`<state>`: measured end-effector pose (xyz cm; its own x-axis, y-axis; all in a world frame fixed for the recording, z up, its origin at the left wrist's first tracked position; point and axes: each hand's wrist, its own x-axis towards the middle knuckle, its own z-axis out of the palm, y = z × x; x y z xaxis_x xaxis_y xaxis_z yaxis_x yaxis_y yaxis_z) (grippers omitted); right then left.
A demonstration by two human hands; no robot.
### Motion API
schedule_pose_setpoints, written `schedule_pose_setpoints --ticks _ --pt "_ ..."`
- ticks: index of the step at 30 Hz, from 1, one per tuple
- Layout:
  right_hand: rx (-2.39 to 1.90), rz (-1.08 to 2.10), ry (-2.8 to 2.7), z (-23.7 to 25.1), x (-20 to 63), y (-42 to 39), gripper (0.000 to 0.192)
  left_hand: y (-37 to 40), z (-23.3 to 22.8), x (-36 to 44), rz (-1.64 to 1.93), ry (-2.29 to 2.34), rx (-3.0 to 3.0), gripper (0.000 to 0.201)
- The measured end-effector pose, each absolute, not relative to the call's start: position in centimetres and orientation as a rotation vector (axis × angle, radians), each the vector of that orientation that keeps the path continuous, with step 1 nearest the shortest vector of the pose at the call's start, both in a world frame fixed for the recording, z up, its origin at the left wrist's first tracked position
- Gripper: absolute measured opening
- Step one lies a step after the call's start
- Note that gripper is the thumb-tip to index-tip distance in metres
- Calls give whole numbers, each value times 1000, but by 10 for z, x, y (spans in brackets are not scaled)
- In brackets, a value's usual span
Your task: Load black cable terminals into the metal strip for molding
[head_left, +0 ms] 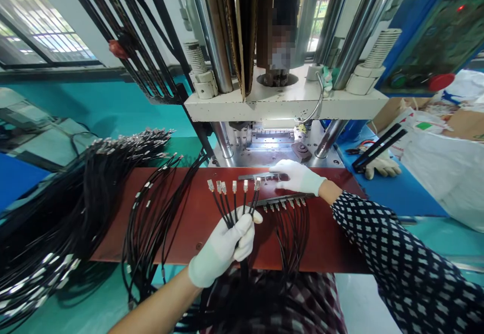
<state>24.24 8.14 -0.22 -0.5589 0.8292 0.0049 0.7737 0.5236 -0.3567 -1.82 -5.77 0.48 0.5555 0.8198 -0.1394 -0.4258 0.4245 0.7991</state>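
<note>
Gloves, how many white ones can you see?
3. One on the left hand gripping the black cables, one on the right hand touching a metal strip, one lying loose on the blue table.

A single head-worn camera looks forward and steeply down, close over a red-brown board [189, 223], with the press [283, 102] straight ahead and near, a wide-angle bend at the edges, and no second view to share

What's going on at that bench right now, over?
Left hand grips a fan of black cables. Right hand rests on a metal strip. Loaded strip beside it. Nothing in between.
</note>
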Motion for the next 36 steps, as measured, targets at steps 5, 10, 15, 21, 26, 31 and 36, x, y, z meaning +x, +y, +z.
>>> schedule_pose_setpoints --ticks 5,10,15,21,26,31,36 --pt "-1374 338 -2674 1 246 81 43 -56 1 -24 831 554 736 27" --pt "-1422 352 -2634 1 237 82 37 -31 25 -35 975 748 931 27" --pt "-1460 662 -2269 -9 234 87 37 34 19 -40 939 990 1681 34" --pt "-1367 909 -2037 -13 237 94 34 66 -31 -32 881 1188 1990 38" --pt "-1340 1105 -1706 -8 221 96 30 65 -47 -30 921 1259 2032 45" --pt "-1246 1395 -1426 -8 195 96 32 68 -51 -32 933 1273 2099 51" --pt "-1183 1494 -1273 15 208 93 26 66 -48 -32 902 1279 2192 51"
